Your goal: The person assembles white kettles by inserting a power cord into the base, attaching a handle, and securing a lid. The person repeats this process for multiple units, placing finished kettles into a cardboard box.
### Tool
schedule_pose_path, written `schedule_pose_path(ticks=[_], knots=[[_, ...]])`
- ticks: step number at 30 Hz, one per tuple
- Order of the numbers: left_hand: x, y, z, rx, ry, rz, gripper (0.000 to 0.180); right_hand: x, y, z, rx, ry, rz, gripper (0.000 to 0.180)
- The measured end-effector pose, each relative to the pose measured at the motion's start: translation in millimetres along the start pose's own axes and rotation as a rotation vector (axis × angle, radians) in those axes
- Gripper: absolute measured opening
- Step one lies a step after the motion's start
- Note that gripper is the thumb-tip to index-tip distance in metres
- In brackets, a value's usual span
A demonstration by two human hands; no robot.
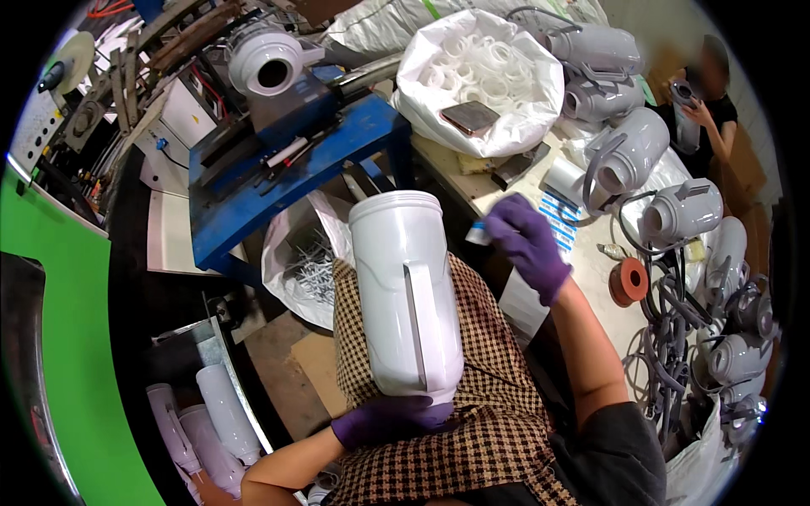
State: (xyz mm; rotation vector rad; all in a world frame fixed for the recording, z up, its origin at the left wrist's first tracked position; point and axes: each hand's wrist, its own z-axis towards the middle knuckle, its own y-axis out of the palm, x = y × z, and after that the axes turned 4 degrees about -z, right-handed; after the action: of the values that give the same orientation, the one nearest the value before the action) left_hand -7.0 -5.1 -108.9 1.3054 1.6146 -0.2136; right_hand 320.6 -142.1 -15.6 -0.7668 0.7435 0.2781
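Observation:
A glossy pale-grey plastic jug body (396, 295) with a long side handle lies across my lap, its threaded rim pointing away from me. My left hand (392, 420), in a purple glove, is closed around its near end. Off to the right, my gloved right hand (525, 240) pinches a small white-and-blue sticker (477, 234) at its fingertips, apart from the jug. Beside that hand, a sheet of blue-and-white stickers (558, 221) lies on the cream table (603, 325).
A white sack of clear rings (477, 72) carries a phone (469, 117). Several grey jugs (637, 148) and dark straps (671, 337) crowd the right, near an orange tape roll (629, 282). A blue bench (363, 126) and a bag of metal pins (310, 266) stand left. Another person (709, 110) works far right.

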Motion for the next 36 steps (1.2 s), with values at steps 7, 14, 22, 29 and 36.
schedule_pose_path(ticks=[7, 14, 22, 29, 36], knots=[[20.3, -18.2, -8.2, 0.207, -0.685, -1.518, 0.070, 1.3, 77.0, 61.9, -0.313, 0.028, -0.009, 0.020], [36.5, -33.7, -29.4, -0.006, -0.837, -1.444, 0.079, 7.2, 90.2, 67.5, -0.035, 0.123, -0.116, 0.074], [6.5, -61.8, -85.1, -0.304, -2.577, -1.955, 0.094, -49.7, 127.2, 111.8, -0.268, 0.118, -0.036, 0.074], [-2.9, -28.6, -81.8, 0.837, -3.669, -1.365, 0.067, -34.5, 161.4, 325.7, -0.144, 0.017, -0.798, 0.059], [10.4, 16.0, -171.8, -0.414, -2.710, -1.229, 0.070, -31.3, 99.1, 119.9, 0.364, -0.504, -0.445, 0.040]])
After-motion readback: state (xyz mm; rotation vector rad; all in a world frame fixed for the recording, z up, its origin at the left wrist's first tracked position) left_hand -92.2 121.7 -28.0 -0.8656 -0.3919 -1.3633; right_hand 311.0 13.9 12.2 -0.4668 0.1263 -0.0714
